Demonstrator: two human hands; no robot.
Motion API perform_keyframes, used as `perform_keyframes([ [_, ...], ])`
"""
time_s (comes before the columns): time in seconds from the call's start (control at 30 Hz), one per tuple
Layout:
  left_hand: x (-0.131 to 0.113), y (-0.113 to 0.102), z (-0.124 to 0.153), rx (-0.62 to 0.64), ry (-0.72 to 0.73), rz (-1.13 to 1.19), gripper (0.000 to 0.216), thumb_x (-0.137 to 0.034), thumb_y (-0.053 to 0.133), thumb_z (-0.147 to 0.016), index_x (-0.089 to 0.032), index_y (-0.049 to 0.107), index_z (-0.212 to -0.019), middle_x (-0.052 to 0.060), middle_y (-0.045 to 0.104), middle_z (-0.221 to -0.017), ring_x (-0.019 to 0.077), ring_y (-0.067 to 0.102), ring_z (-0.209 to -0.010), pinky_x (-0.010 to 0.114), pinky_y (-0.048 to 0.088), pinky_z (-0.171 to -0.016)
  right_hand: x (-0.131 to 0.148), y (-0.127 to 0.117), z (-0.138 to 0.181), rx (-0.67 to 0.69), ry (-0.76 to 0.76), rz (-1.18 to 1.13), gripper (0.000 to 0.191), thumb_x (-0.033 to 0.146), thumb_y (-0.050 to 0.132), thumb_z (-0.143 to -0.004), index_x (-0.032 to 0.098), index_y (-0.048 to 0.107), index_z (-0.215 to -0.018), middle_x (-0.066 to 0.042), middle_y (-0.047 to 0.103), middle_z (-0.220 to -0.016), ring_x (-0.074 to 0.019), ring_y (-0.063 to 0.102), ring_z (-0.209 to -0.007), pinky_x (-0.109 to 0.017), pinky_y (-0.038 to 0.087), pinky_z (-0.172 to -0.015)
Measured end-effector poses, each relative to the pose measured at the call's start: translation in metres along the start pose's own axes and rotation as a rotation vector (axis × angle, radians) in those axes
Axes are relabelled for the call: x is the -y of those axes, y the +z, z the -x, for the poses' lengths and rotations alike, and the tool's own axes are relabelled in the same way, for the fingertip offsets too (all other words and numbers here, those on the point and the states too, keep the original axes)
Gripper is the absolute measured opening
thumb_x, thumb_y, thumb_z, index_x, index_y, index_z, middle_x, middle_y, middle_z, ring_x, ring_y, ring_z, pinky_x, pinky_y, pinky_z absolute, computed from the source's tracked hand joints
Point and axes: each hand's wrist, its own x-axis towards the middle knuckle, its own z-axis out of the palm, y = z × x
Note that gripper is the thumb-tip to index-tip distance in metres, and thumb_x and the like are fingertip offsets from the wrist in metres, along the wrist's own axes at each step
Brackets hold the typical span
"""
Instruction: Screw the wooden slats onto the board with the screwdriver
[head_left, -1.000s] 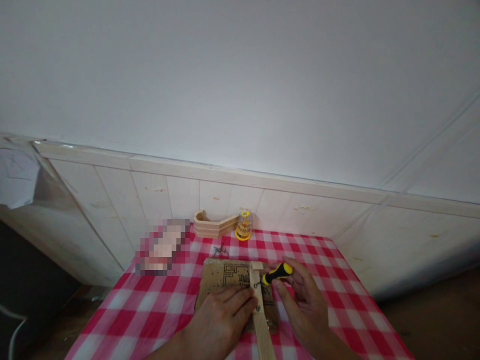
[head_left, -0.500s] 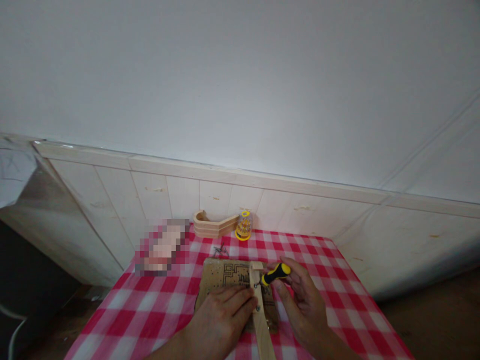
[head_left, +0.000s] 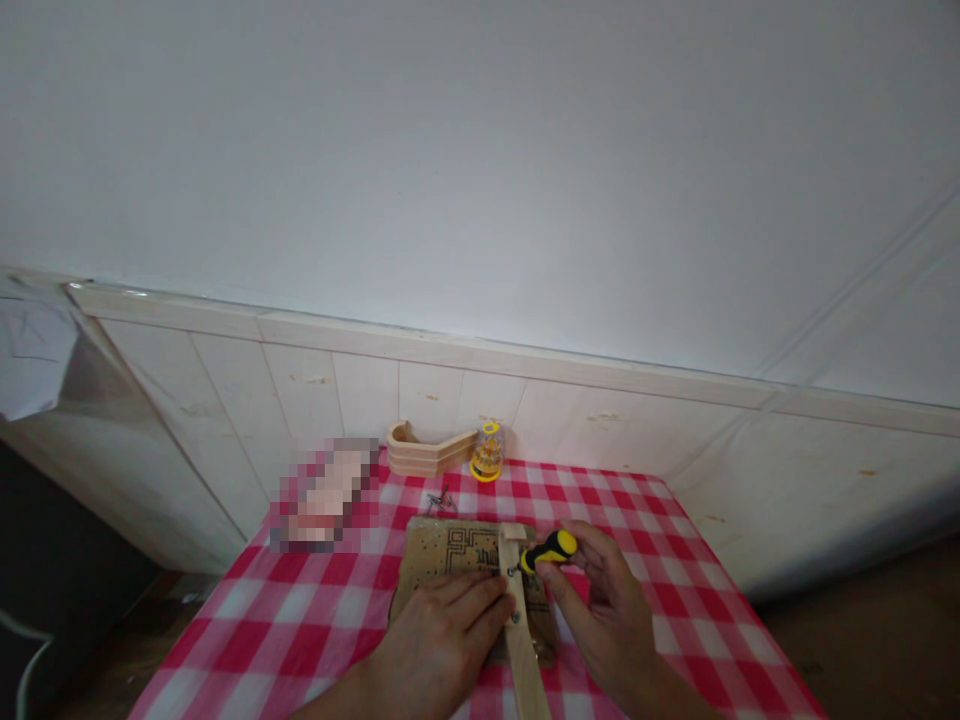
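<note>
A pale wooden strip [head_left: 528, 675] with a hooked far end lies across a brown board [head_left: 427, 548] printed with dark lines. Two dark screws show on the strip. My left hand [head_left: 442, 625] holds the strip down from the left, its fingertips at the edge near the screws and its thumb hidden. In my right hand [head_left: 611, 610], closed between thumb and fingers, is a yellow and black screwdriver [head_left: 551, 550]. It slants, with its tip at the farther screw [head_left: 511, 572].
Several loose screws [head_left: 442, 500] lie beyond the board. Curved wooden hook pieces [head_left: 420, 457] and a clear yellow-trimmed case of bits [head_left: 487, 452] stand by the panelled wall [head_left: 570, 415]. A blurred-out patch covers something on the left of the checked tablecloth [head_left: 247, 610].
My right hand has turned the screwdriver slightly, and its handle end sits a little lower and further left. My left hand and the wooden strip have stayed in place.
</note>
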Motion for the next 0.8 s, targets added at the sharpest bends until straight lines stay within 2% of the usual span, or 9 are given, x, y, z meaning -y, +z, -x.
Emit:
perform_keyframes([
  [0.27, 0.001, 0.002, 0.002, 0.02, -0.005, 0.001, 0.033, -0.018, 0.036, -0.11, -0.016, 0.068, -0.119, 0.007, 0.078, -0.114, 0.0189, 0.076, -0.1, 0.031, 0.061, -0.09, -0.004, 0.0, 0.001, -0.024, 0.0, 0.01, 0.036, 0.019, 0.073, -0.091, 0.03, 0.064, -0.125, -0.006, 0.08, -0.101, -0.0218, 0.082, -0.087, -0.031, 0.069, -0.077],
  [0.5, 0.001, 0.003, 0.004, 0.025, -0.006, 0.005, 0.033, -0.015, 0.037, -0.108, -0.017, 0.068, -0.12, 0.007, 0.077, -0.115, 0.0191, 0.075, -0.1, 0.032, 0.062, -0.09, 0.009, -0.002, -0.003, -0.08, 0.026, -0.079, 0.032, 0.031, 0.074, -0.093, 0.024, 0.066, -0.123, -0.009, 0.078, -0.099, -0.0224, 0.08, -0.084, -0.031, 0.069, -0.073],
  [0.6, 0.001, 0.005, 0.005, 0.03, -0.011, 0.002, 0.032, -0.013, 0.039, -0.106, -0.017, 0.067, -0.121, 0.007, 0.077, -0.115, 0.0187, 0.075, -0.101, 0.032, 0.062, -0.091, 0.016, -0.003, -0.002, -0.046, 0.023, -0.114, 0.034, 0.032, 0.075, -0.093, 0.023, 0.066, -0.125, -0.01, 0.079, -0.1, -0.0231, 0.08, -0.085, -0.031, 0.069, -0.073],
  [0.8, 0.001, 0.002, 0.003, 0.052, -0.017, 0.016, 0.031, -0.012, 0.041, -0.106, -0.017, 0.067, -0.121, 0.008, 0.077, -0.115, 0.0189, 0.075, -0.102, 0.032, 0.062, -0.092, 0.023, -0.005, 0.002, 0.066, 0.015, -0.171, 0.039, 0.02, 0.069, -0.097, 0.03, 0.061, -0.134, -0.01, 0.078, -0.112, -0.0237, 0.08, -0.098, -0.033, 0.068, -0.086],
])
